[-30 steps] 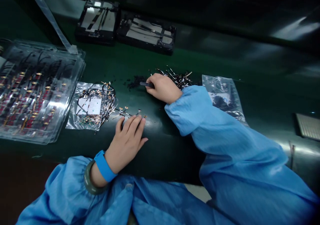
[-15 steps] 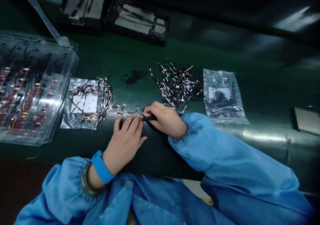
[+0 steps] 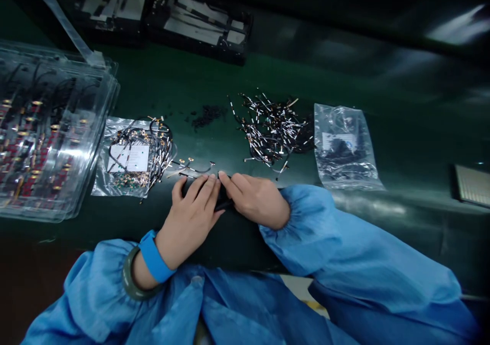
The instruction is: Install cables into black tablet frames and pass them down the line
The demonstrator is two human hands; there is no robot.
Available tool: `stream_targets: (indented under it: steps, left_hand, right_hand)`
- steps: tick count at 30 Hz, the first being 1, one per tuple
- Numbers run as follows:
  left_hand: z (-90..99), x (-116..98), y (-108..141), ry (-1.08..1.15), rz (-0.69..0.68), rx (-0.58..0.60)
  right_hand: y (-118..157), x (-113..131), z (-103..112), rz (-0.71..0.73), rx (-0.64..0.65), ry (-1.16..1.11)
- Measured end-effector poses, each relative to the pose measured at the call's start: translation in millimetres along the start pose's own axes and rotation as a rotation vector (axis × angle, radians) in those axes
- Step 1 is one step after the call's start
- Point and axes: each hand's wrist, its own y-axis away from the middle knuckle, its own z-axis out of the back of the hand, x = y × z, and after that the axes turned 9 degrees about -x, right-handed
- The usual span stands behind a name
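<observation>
My left hand lies palm down on the green bench, fingers spread and slightly bent, tips pressed down beside some thin cables with small gold and dark connectors. Whatever is under those fingertips is hidden. Close against it, my right hand is closed around a slim black tool, whose kind I cannot make out. The index fingertip of my right hand nearly meets my left fingertips. Beyond the right hand sits a tangled pile of black cables with white bands.
A clear bag with a white label lies left, with more cables over it. Stacked clear plastic trays stand farther left. Small black pieces lie mid-bench. Another clear bag lies right. Black fixtures stand behind.
My right hand has come slightly down and changed its angle, its index finger now stretched toward the left fingertips. The black tool has swung lower, between the hands. My left hand stays in place.
</observation>
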Motion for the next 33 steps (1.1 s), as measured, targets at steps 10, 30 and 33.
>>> stream_targets:
  steps: [10, 30, 33]
  left_hand:
    - [28.5, 42, 8, -0.253, 0.250, -0.173]
    - [13.6, 48, 7, -0.286, 0.206, -0.154]
    - [12.7, 46, 5, -0.308, 0.190, -0.132]
  right_hand:
    - [-11, -18, 14, -0.287, -0.156, -0.312]
    - [-117, -48, -20, -0.542, 0.019, -0.164]
    - [-105, -43, -9, -0.499, 0.097, -0.138]
